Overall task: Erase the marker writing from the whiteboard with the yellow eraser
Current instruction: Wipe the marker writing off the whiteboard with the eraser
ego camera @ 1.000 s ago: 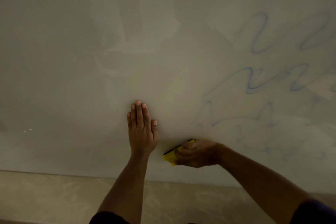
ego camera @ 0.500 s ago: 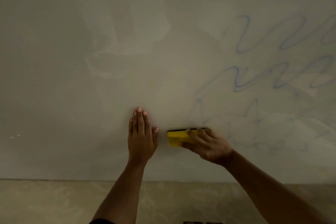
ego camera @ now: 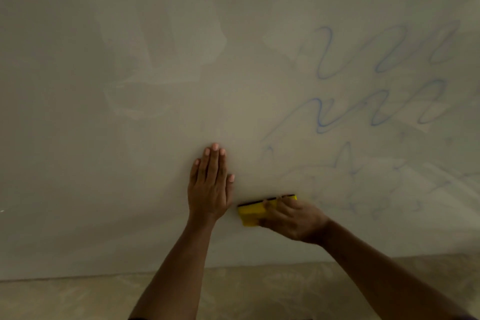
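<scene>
A large glossy whiteboard (ego camera: 130,138) fills most of the view. Faded blue marker writing (ego camera: 376,101) loops across its right half, with smeared traces lower down at the right. My right hand (ego camera: 293,218) grips the yellow eraser (ego camera: 250,213), pressed flat on the board low in the middle; its dark felt edge faces up. My left hand (ego camera: 210,184) lies flat on the board, fingers together pointing up, just left of the eraser.
The board's lower edge (ego camera: 104,278) meets a beige marbled floor (ego camera: 78,299) along the bottom. The board's left half carries only pale reflections and faint wipe marks. Small light glints show at the top.
The eraser swept up from a tilted spot at the lower middle, then shifted slightly back down, now lying level beside my left hand. My left hand stayed flat on the board.
</scene>
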Motion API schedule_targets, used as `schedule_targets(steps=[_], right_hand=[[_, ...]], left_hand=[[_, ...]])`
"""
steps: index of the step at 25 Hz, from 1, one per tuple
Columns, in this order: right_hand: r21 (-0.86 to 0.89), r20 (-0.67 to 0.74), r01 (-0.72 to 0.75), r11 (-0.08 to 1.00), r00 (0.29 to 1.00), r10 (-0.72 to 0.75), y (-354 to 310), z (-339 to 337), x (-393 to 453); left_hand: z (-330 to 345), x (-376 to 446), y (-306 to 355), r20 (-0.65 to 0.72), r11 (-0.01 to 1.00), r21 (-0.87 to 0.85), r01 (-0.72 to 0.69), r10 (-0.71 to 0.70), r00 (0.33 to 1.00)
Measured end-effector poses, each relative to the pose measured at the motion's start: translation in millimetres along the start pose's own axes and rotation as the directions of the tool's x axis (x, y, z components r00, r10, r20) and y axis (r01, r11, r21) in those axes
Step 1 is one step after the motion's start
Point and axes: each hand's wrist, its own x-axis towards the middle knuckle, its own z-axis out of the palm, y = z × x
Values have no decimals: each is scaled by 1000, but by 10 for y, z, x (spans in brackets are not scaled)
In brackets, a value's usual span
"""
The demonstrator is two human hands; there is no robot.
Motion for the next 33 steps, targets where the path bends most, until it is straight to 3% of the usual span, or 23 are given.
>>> schedule_targets(steps=[1, 4, 5, 7, 8, 9, 11, 12, 13, 16, 18, 19, 21, 22, 25, 28, 29, 30, 31, 32, 33], right_hand=[[-20, -1, -14, 1000, 1000, 14, 133, -38, 23], [-46, -140, -397, 916, 911, 388, 229, -67, 141], [-34, -132, -378, 925, 919, 371, 118, -22, 147], [-28, -48, -95, 995, 994, 93, -24, 13, 84], [-36, -18, 24, 999, 1000, -25, 16, 1, 66], [-42, 0, 46, 998, 999, -46, 101, -15, 76], [-87, -82, -221, 971, 973, 214, 221, -105, 197], [-90, -154, -394, 915, 913, 378, 267, -135, 252], [-102, -193, -473, 875, 872, 449, 300, -179, 318], [-209, -202, -447, 870, 890, 409, 528, -320, 442], [-182, -307, -616, 766, 776, 551, 715, -416, 555], [-180, -314, -647, 741, 752, 580, 741, -442, 593], [-238, -256, -524, 818, 846, 467, 795, -471, 552], [-241, -245, -504, 829, 859, 450, 866, -494, 528], [-122, -325, -686, 717, 710, 624, 920, -536, 598], [-265, -237, -443, 856, 891, 388, 996, -596, 557], [-285, -261, -484, 827, 870, 419, 1167, -662, 568], [-225, -341, -635, 739, 762, 550, 1346, -724, 629], [-114, -405, -772, 626, 611, 680, 1453, -787, 703], [-56, -425, -831, 553, 521, 740, 1480, -815, 750], [-97, -420, -806, 584, 565, 710, 1447, -794, 774]], left_hand=[[3, -9, -23, -6, 1000, 7, -19, 19, 1000], [24, 12, -10, -26, 1000, 24, -9, 10, 1000], [30, 19, 6, -31, 1000, 19, 5, -4, 1000], [35, 3, 15, -33, 1000, 21, -7, 8, 999], [28, 14, 2, -33, 999, 35, -22, 23, 999], [26, 39, -16, -34, 998, 45, -33, 34, 999], [9, 50, -16, -33, 998, 39, -49, 50, 998], [-5, 63, 7, -41, 998, 39, -49, 51, 998], [-17, 105, 39, -50, 998, 40, -38, 40, 998], [-56, 363, 132, -64, 998, 22, -65, 67, 996], [-83, 600, 189, -70, 993, 39, -109, 111, 991], [-96, 697, 225, -78, 994, 34, -106, 108, 991], [-116, 781, 285, -90, 997, 15, -82, 83, 992], [-118, 783, 295, -87, 997, 15, -74, 75, 993], [-133, 830, 307, -85, 998, 14, -65, 65, 994], [-185, 968, 292, -103, 998, 22, -58, 60, 993], [-199, 1037, 287, -106, 998, 30, -59, 62, 992], [-209, 1112, 284, -108, 998, 33, -56, 59, 992], [-219, 1170, 285, -110, 998, 32, -49, 52, 993], [-223, 1208, 293, -115, 999, 34, -40, 44, 992], [-225, 1233, 307, -120, 999, 37, -32, 37, 992]])
